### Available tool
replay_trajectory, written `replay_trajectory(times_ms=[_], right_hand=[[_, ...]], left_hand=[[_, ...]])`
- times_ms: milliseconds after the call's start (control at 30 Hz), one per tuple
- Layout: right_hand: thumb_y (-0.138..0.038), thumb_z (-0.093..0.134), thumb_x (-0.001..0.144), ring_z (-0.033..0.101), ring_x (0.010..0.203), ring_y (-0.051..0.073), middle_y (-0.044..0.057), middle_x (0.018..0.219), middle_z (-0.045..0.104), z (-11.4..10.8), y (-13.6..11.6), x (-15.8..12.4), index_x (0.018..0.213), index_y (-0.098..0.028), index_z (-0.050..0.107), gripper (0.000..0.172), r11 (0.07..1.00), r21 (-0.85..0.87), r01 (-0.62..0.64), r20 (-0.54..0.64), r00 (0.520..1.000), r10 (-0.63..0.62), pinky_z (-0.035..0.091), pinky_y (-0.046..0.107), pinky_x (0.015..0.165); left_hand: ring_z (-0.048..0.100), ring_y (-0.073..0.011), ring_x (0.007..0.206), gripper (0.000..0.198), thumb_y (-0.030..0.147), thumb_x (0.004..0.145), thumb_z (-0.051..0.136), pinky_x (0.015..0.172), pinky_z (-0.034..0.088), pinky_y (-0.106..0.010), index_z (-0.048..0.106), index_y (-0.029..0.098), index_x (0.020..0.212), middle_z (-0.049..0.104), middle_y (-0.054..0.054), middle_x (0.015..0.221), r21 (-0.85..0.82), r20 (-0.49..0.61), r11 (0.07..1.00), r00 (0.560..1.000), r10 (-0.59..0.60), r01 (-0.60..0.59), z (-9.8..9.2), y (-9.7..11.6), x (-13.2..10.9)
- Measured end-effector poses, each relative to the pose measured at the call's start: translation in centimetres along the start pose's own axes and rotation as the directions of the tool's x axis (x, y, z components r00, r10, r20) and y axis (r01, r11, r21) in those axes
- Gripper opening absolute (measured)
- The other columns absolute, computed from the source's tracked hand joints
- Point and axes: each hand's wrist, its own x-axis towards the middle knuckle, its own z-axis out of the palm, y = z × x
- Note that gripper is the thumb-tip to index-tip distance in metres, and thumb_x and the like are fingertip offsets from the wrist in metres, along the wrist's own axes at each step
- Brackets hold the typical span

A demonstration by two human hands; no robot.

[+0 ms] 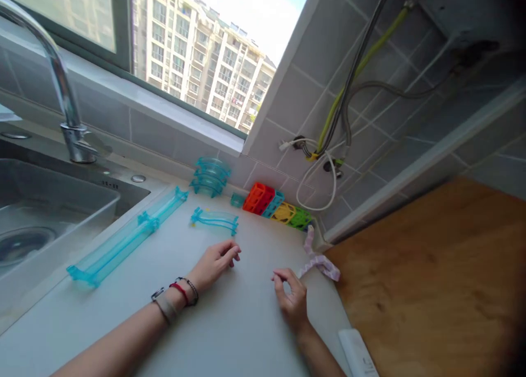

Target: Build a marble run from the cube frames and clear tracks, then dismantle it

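My left hand (214,263) rests low over the white countertop, its fingers loosely curled together with nothing seen in them. Just beyond it lies a short, wavy translucent blue track piece (216,221). To its left a long straight translucent blue track (127,237) runs beside the sink. My right hand (292,299) is curled, thumb and index finger bent toward each other, with no object showing. Nearest to it is a pale purple patterned strip (322,264), bent and lying on the counter. Several curved translucent blue track pieces (210,176) are stacked by the wall.
Against the wall stand red blocks (258,198), a blue block (273,204), a yellow block (284,212) and a green block (299,218). A sink (135,193) with a faucet (76,130) is at left. Cables (335,111) hang above. A white power strip (357,352) lies front right.
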Motion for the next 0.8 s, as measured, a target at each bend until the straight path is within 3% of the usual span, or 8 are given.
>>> replay_trajectory(times_ms=[100,233,533,800], right_hand=[[-0.029,0.055,0.093,0.066,0.077,0.025,0.003,0.083,0.069,-1.6,0.6,-1.5,0.099,-0.035,0.068,0.016,0.995,0.004,-0.101,-0.063,0.993,0.101,0.055,0.042,0.072],[-0.034,0.056,0.092,0.068,0.071,0.023,0.002,0.075,0.069,-1.7,1.2,-1.9,0.098,-0.029,0.07,0.016,0.964,0.145,-0.222,-0.142,0.96,0.243,0.055,0.036,0.067],[-0.034,0.057,0.092,0.058,0.056,0.013,-0.002,0.063,0.063,-1.3,1.3,-1.5,0.097,-0.019,0.071,0.022,0.865,0.4,-0.301,0.012,0.946,0.324,0.047,0.024,0.056],[-0.026,0.057,0.089,0.051,0.054,0.01,-0.003,0.061,0.061,-1.5,0.5,-1.4,0.094,-0.017,0.072,0.018,0.853,0.431,-0.296,0.095,0.954,0.283,0.04,0.021,0.055]], left_hand=[[0.061,-0.0164,0.067,0.038,0.054,0.091,0.053,0.063,0.049,-0.027,0.064,0.018,0.088,0.07,-0.004,0.081,-0.011,0.008,1.0,1.0,-0.013,0.013,-0.2,-0.3,0.2],[0.061,-0.0165,0.068,0.037,0.054,0.091,0.055,0.064,0.051,-0.027,0.064,0.018,0.091,0.069,-0.004,0.082,0.024,0.029,0.999,0.999,-0.031,0.03,-0.4,-0.3,0.1],[0.064,-0.0187,0.069,0.046,0.06,0.086,0.06,0.065,0.056,-0.031,0.064,0.015,0.094,0.069,-0.005,0.082,0.113,-0.058,0.992,0.997,-0.053,0.059,-0.3,0.4,0.2],[0.063,-0.0182,0.063,0.052,0.066,0.078,0.063,0.057,0.053,-0.029,0.067,0.016,0.088,0.07,-0.005,0.075,0.306,-0.14,0.949,0.989,-0.036,0.078,1.4,0.6,0.7]])
